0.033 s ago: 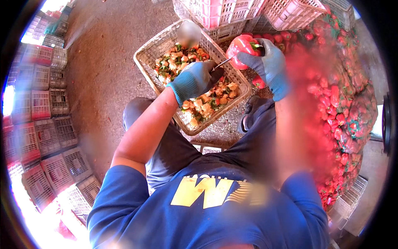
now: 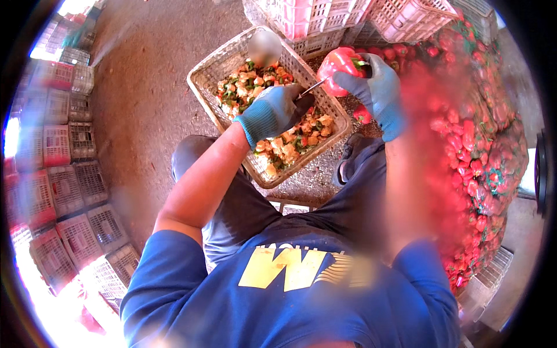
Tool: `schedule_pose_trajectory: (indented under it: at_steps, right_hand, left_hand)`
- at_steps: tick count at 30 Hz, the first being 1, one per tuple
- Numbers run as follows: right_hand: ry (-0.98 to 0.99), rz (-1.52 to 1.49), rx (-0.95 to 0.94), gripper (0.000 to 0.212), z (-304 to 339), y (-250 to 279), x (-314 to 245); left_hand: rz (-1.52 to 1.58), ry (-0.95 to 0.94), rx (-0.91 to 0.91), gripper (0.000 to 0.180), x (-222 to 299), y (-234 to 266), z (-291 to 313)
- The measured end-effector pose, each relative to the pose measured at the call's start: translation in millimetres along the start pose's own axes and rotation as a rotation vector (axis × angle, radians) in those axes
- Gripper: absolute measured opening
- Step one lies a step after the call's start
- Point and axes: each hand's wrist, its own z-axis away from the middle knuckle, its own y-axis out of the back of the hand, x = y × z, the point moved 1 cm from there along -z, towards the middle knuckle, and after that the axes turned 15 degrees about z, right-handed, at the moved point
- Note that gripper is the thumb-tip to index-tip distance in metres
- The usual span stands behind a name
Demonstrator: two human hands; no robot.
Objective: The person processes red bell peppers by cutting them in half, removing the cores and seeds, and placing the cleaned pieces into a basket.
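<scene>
A large red bell pepper (image 2: 335, 68) is gripped by my right hand (image 2: 376, 87), its green stem facing the fingers. My left hand (image 2: 276, 109) is closed round a thin-bladed knife (image 2: 314, 87), whose handle is hidden in the glove. The blade points right, and its tip meets the near left side of the pepper; how deep it goes I cannot tell. Both hands wear blue-grey gloves. Below my left hand stands a pale plastic crate (image 2: 204, 75) with many cut pepper cores (image 2: 285, 149), pale seeds and green stems among them.
To the right lies a big heap of red peppers (image 2: 464, 174), partly under netting. Stacked crates (image 2: 316, 17) stand ahead, with a tilted crate (image 2: 415, 23) beside them. More crate stacks (image 2: 58, 145) line the left, across the brown floor (image 2: 145, 75). One loose red pepper (image 2: 362, 114) lies beside the core crate.
</scene>
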Motion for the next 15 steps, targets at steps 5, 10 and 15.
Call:
schedule_pose_trajectory:
  at_steps: [5,10,15]
  right_hand:
    - [-0.135,-0.271,-0.151,0.07,-5.8,-2.5,-7.5]
    - [-0.31,-0.448,-0.196,0.055,4.2,-0.1,-22.4]
    - [-0.442,-0.608,-0.162,0.048,4.7,-15.5,-6.8]
  left_hand:
    - [0.26,-0.011,0.025,0.041,-0.2,-0.5,1.2]
    - [0.383,0.004,0.001,0.046,2.3,-0.8,-2.5]
    - [0.379,-0.08,0.066,0.05,0.2,-9.6,-7.7]
